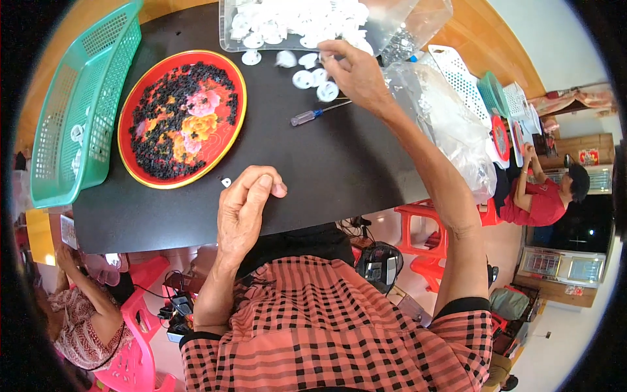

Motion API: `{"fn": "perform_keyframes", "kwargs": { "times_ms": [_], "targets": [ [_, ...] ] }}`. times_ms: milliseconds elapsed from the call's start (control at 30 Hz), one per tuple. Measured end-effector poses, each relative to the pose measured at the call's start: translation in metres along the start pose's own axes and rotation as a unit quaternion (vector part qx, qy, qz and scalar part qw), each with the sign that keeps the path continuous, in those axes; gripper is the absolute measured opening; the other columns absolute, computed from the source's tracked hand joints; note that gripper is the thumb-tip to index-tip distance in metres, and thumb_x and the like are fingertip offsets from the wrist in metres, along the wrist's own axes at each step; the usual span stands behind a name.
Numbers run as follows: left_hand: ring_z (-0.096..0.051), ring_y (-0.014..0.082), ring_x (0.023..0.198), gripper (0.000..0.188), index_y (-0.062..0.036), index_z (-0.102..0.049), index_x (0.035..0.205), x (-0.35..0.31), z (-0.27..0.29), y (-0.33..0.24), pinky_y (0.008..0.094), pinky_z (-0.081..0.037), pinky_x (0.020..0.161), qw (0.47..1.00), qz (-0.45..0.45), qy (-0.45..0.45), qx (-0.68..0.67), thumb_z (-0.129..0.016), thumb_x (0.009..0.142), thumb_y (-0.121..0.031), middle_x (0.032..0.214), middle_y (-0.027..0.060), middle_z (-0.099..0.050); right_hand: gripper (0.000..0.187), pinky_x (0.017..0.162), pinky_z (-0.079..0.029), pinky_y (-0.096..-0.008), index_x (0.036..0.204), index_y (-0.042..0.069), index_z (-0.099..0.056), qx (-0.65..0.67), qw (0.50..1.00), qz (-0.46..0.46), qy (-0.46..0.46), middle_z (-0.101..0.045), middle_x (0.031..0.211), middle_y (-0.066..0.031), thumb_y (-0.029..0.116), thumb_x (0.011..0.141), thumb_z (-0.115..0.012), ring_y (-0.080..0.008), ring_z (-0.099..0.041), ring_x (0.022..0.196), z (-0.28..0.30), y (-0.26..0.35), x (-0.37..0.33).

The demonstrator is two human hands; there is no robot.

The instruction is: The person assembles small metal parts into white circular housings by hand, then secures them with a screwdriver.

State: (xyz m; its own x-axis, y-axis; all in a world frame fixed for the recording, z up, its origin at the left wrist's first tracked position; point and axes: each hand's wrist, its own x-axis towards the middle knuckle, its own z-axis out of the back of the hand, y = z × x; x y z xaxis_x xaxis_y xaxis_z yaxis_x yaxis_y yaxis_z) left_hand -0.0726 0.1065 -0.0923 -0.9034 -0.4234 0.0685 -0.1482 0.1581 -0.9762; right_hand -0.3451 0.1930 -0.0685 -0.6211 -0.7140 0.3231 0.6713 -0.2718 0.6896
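Note:
Near the table's front edge, my left hand (243, 212) is closed, thumb pressed against the curled fingers. Whatever it may hold is hidden. A small white piece (226, 182) lies just beyond it. My right hand (358, 77) reaches to the front edge of a clear plastic bin (225, 29) heaped with white round plastic pieces (294, 16). Its index finger and thumb look apart, with nothing clearly between them. Several loose white discs (328, 91) lie beside those fingers; one disc (285, 59) is blurred. Below them rests a screwdriver (307, 117) with a clear and blue handle.
A red round tray (239, 124) of small black parts stands left, beside a green plastic basket (98, 157). At the right lies a clear plastic bag (450, 140). A person in red (545, 199) sits far right; another person (85, 320) sits lower left on a pink chair (140, 333).

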Motion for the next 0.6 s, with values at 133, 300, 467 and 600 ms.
{"fn": "perform_keyframes", "kwargs": {
  "times_ms": [133, 300, 467, 600],
  "targets": [
    [-0.055, 0.0105, 0.076, 0.021, 0.0029, -0.058, 0.089, 0.003, -0.002, 0.000, 0.0248, -0.044, 0.073, 1.000, -0.006, 0.002, 0.003, -0.044, 0.096, -0.010, 0.080, 0.0047, -0.059, 0.024, 0.068, -0.053, -0.0343, 0.105, 0.007, -0.063, -0.114, 0.986, 0.050, -0.115, -0.067, 0.095, -0.0125, 0.015, 0.083, -0.057, -0.0245, -0.068, 0.074, 0.019, -0.007, 0.006],
    [-0.055, 0.0103, 0.076, 0.021, 0.0023, -0.059, 0.088, 0.002, -0.001, 0.001, 0.0248, -0.044, 0.073, 1.000, -0.011, 0.000, 0.025, -0.045, 0.096, -0.011, 0.080, 0.0043, -0.059, 0.026, 0.074, -0.050, -0.0386, 0.107, 0.009, -0.062, -0.326, 0.937, 0.040, -0.119, -0.065, 0.096, -0.0138, 0.015, 0.083, -0.054, -0.0287, -0.064, 0.082, 0.058, -0.032, 0.020],
    [-0.055, 0.0101, 0.076, 0.021, 0.0019, -0.059, 0.088, 0.002, -0.001, 0.001, 0.0247, -0.044, 0.073, 1.000, -0.006, -0.003, 0.013, -0.045, 0.096, -0.012, 0.080, 0.0040, -0.059, 0.030, 0.079, -0.048, -0.0437, 0.110, 0.009, -0.060, -0.415, 0.909, -0.028, -0.030, -0.062, 0.107, -0.0170, 0.015, 0.083, -0.049, -0.0358, -0.061, 0.092, 0.048, -0.040, 0.017],
    [-0.055, 0.0096, 0.076, 0.022, 0.0019, -0.059, 0.089, 0.001, -0.001, 0.002, 0.0245, -0.044, 0.073, 1.000, -0.008, -0.002, 0.008, -0.045, 0.097, -0.013, 0.079, 0.0037, -0.059, 0.028, 0.077, -0.049, -0.0436, 0.108, 0.006, -0.060, -0.371, 0.927, -0.023, -0.042, -0.066, 0.094, -0.0166, 0.014, 0.082, -0.050, -0.0358, -0.063, 0.087, 0.039, -0.037, 0.014]
  ]
}}
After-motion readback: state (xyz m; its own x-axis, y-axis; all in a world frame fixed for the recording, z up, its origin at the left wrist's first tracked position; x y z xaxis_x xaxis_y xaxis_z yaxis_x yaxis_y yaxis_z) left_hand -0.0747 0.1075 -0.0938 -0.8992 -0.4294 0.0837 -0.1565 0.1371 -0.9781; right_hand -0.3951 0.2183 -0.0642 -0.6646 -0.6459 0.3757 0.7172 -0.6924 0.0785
